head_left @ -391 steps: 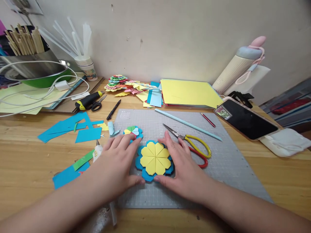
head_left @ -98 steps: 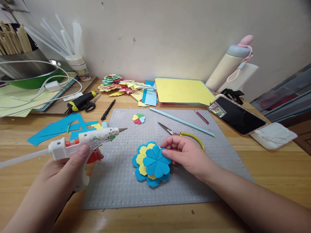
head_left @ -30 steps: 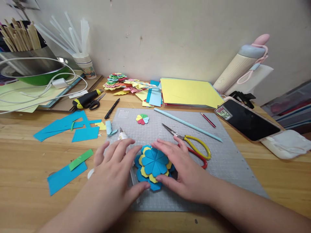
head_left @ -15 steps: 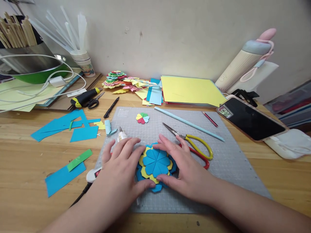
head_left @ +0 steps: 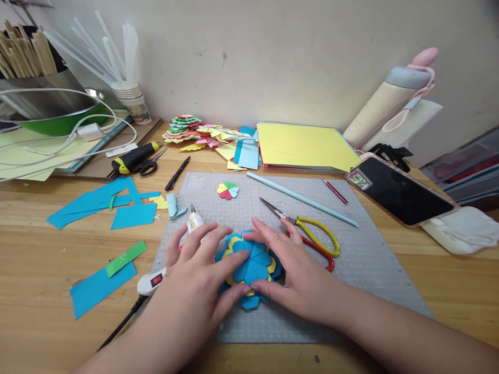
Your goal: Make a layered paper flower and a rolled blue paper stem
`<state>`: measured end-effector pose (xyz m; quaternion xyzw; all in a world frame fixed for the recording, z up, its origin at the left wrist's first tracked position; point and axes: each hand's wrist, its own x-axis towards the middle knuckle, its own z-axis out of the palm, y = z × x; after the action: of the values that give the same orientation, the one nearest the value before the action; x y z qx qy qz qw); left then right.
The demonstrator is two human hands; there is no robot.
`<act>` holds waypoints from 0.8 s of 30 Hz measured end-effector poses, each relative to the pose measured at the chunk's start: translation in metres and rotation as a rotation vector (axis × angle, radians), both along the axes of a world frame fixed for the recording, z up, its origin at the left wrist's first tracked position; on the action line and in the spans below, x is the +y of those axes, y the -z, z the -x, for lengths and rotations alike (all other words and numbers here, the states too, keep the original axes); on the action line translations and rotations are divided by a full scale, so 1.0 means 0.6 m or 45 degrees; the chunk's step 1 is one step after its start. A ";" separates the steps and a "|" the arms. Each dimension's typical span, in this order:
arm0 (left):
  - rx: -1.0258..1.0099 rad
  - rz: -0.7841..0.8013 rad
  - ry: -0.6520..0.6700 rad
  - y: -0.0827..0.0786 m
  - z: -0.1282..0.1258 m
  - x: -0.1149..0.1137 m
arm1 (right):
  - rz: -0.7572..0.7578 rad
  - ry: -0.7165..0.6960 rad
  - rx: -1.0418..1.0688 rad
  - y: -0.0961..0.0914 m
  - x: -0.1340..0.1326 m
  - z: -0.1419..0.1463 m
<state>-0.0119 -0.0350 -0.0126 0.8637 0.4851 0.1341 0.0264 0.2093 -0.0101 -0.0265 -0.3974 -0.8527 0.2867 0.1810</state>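
A layered paper flower (head_left: pixel 253 265) in blue and yellow lies low on the grey cutting mat (head_left: pixel 374 270). My left hand (head_left: pixel 202 265) is open over its left side, fingers spread, with the index fingertip on the top blue layer and the thumb at the lower edge. Thumb and index finger of my right hand (head_left: pixel 288 265) span the same layer from the right, steadying it. Parts of the lower layers are hidden under both hands. Just beyond my left fingers shows the nozzle of a white glue gun (head_left: pixel 194 220). Scissors (head_left: pixel 298 221) with yellow and red handles lie beyond my right hand.
A small multicoloured paper flower (head_left: pixel 227 190) and a pale blue paper stick (head_left: pixel 300 192) rest on the mat. Blue paper strips (head_left: pixel 134 216) lie to the left. A phone (head_left: pixel 403 189) leans at the right. Yellow paper sheets (head_left: pixel 306 145) are stacked by the wall.
My left index finger has moved right, onto the flower's top layer. My right hand stays nearly in place at the flower.
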 end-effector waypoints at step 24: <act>0.041 -0.053 0.018 0.007 -0.004 0.001 | -0.168 0.143 0.287 -0.011 0.005 -0.016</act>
<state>-0.0096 -0.0343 -0.0170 0.8694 0.4766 0.1301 0.0017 0.2191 -0.0071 -0.0202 -0.3971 -0.8203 0.2623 0.3171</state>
